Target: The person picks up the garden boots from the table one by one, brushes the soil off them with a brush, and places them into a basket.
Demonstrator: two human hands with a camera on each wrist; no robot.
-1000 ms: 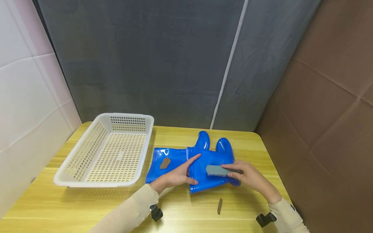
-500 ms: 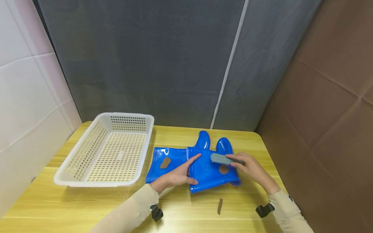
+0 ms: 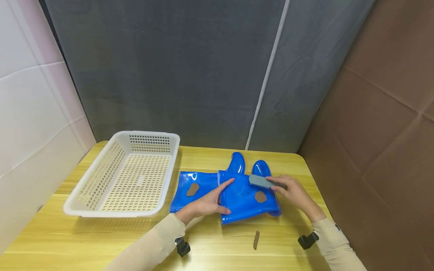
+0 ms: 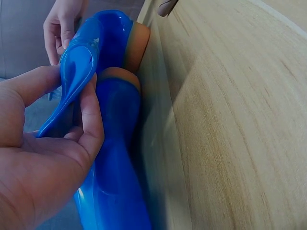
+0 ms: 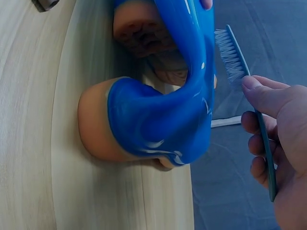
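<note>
Two blue rubber boots lie on their sides, the nearer boot (image 3: 242,203) overlapping the other boot (image 3: 203,182). My left hand (image 3: 207,205) grips the nearer boot's shaft at its open top edge; in the left wrist view the fingers (image 4: 90,115) curl around the rim. My right hand (image 3: 289,192) holds a grey-green brush (image 3: 260,181) by its handle above that boot. In the right wrist view the pale bristles (image 5: 229,57) of the brush face the boot's shaft, a small gap apart. A brown patch (image 3: 260,196) shows on the nearer shaft, another brown patch (image 3: 192,189) on the other.
A white perforated plastic basket (image 3: 120,214) stands at the left of the wooden table (image 3: 217,248). A small brown strip (image 3: 256,240) lies on the table in front of the boots. A dark grey curtain hangs behind, a brown one at the right.
My right hand has lifted the brush off the nearer boot's middle and moved it back and slightly right, uncovering the brown patch. The left hand and both boots stay in place.
</note>
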